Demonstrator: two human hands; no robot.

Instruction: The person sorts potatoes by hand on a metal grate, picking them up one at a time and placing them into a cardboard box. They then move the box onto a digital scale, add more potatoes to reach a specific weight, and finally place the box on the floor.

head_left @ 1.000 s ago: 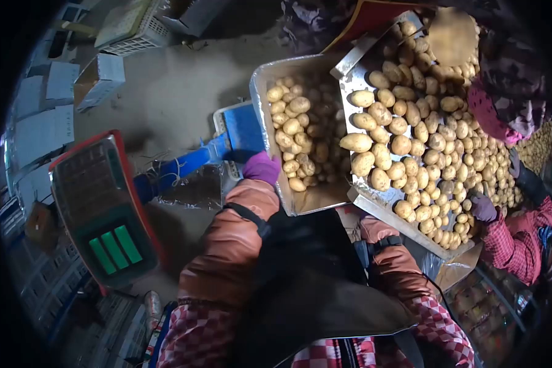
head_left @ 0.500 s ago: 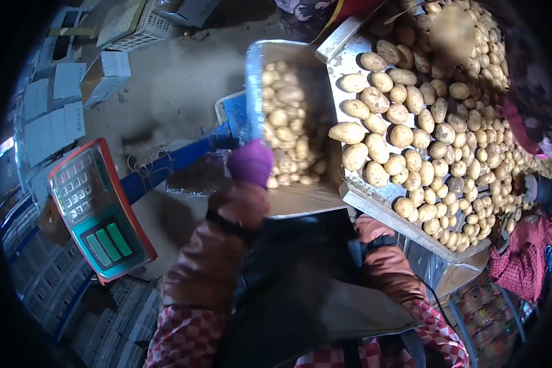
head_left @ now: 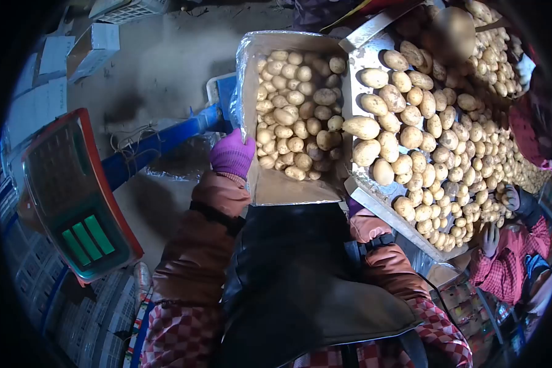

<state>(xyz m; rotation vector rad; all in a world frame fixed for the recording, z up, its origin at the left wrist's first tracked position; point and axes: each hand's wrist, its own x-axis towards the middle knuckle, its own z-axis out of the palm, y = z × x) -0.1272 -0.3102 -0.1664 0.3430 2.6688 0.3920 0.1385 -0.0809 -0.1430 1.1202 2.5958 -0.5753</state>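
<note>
A cardboard box [head_left: 295, 191] lined with clear plastic film stands in front of me, holding many potatoes [head_left: 286, 115]. My left hand [head_left: 233, 154], in a purple knitted glove, is closed on the box's left wall near its front corner. At the box's right front corner, my right hand [head_left: 353, 207] shows only as a sliver of purple glove below the metal table's edge; its fingers are hidden. Against the box's right side, a metal sorting table [head_left: 391, 216] carries a spread of loose potatoes [head_left: 411, 136], some right at its lip.
To the left is a scale display [head_left: 83, 199] with green digits on a blue post [head_left: 159, 142]. White cartons [head_left: 94, 52] stand at upper left. At right, a co-worker's gloved hands [head_left: 492, 239] are by the potatoes. A blurred round thing [head_left: 454, 34] hangs above the table.
My left hand has shifted slightly left, from a blur over the box's left side to a hold on its wall. The view has turned, and the co-worker's hands at right now show more.
</note>
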